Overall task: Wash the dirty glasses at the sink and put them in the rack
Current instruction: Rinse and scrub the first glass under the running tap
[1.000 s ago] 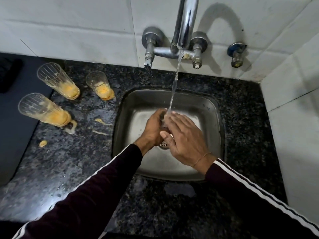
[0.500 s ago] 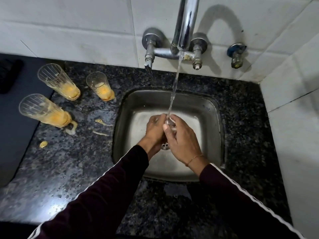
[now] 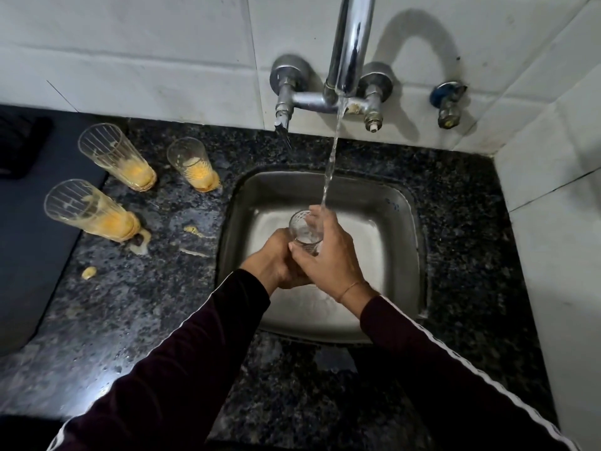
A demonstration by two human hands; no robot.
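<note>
Both hands hold one glass (image 3: 305, 231) over the sink (image 3: 400, 203), under the running tap (image 3: 349, 43): the left hand (image 3: 276, 258) has its grip curled round the base, the right hand (image 3: 325, 255) wraps the side (fingers at the rim). Three dirty glasses (image 3: 113, 157) stand on the bench (image 3: 130, 304), left of the sink.

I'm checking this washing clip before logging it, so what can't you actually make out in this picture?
- Rack: not in the head view at all.
- Lower part of the glass: covered by the left hand and right hand.
- Sink drain: hidden behind the hands.
- Faucet top: cut off by the upper edge.
- Dark object at far left: cut off by the edge, too dim to identify.
</note>
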